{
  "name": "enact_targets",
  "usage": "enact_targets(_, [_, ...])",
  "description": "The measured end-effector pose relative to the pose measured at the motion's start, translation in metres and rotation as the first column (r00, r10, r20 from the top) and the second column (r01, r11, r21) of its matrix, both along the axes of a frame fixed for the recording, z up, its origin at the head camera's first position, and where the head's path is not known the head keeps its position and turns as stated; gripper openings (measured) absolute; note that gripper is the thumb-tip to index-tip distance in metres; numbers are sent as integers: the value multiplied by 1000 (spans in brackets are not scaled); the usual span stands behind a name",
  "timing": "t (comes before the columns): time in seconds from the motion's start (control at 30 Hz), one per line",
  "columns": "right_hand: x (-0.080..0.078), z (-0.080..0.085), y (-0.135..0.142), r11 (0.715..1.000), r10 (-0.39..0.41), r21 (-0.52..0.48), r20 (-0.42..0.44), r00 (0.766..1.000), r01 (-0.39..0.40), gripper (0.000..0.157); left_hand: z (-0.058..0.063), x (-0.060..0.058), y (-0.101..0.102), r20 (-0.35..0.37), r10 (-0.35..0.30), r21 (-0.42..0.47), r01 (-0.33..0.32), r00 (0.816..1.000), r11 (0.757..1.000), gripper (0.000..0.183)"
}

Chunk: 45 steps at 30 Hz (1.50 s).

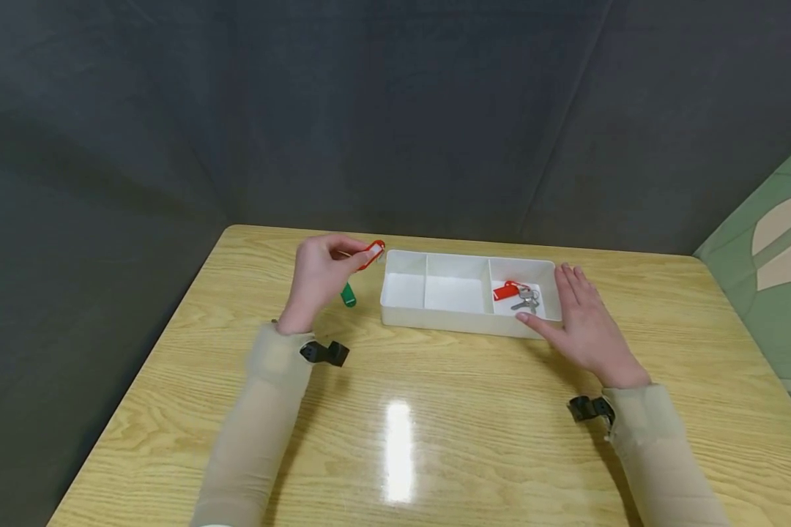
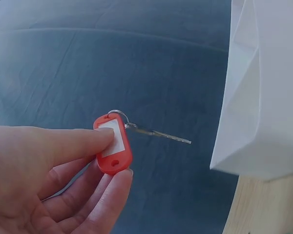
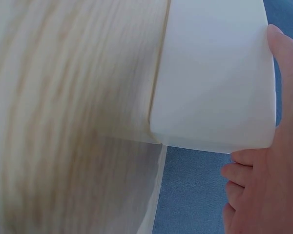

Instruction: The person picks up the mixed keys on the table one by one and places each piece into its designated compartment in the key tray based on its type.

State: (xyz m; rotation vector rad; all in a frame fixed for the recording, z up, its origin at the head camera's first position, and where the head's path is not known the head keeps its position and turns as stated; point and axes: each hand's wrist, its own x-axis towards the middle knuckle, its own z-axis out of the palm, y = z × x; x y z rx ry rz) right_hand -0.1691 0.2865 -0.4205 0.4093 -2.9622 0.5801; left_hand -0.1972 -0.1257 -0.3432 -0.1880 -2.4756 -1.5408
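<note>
Between thumb and fingers my left hand (image 1: 323,277) pinches a red key tag (image 2: 115,146) with a white label. A ring and a silver key (image 2: 161,135) hang from it, just left of the white three-compartment tray (image 1: 448,322). Beneath that hand a green key tag (image 1: 348,295) lies on the table, partly hidden by it. My right hand (image 1: 587,322) rests at the tray's right end, thumb on the front rim and straight fingers along the end wall. In the right compartment lie another red tag (image 1: 504,292) and several silver keys (image 1: 527,298).
The tray's left and middle compartments show bare white floors. Under everything is a wood-grain table (image 1: 474,424), with a dark cloth (image 1: 395,124) rising behind its back edge. A green patterned panel (image 1: 778,271) stands at the right.
</note>
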Motion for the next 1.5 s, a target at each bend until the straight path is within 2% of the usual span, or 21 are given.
enact_targets(0.27, [-1,0,0,1000,3,4,0,1000,-3,108,-1,-1,21,-21,-57,6,57,998,998,10])
enact_targets(0.67, [-2,1,0,1000,-1,-4,17,1000,1,108,-7,-5,51,4,-141,-1,141,990,990,7])
enact_targets(0.97, [-2,1,4,1000,14,-16,1,1000,-14,107,-12,-9,73,4,-204,7,203,979,979,9])
enact_targets(1.13, [-3,-1,5,1000,18,-14,-6,1000,-18,107,-13,-9,85,21,-240,45,239,971,970,11])
enact_targets(1.5, [-2,-1,4,1000,8,-8,0,1000,-8,107,-16,-11,118,19,-300,25,299,954,954,12])
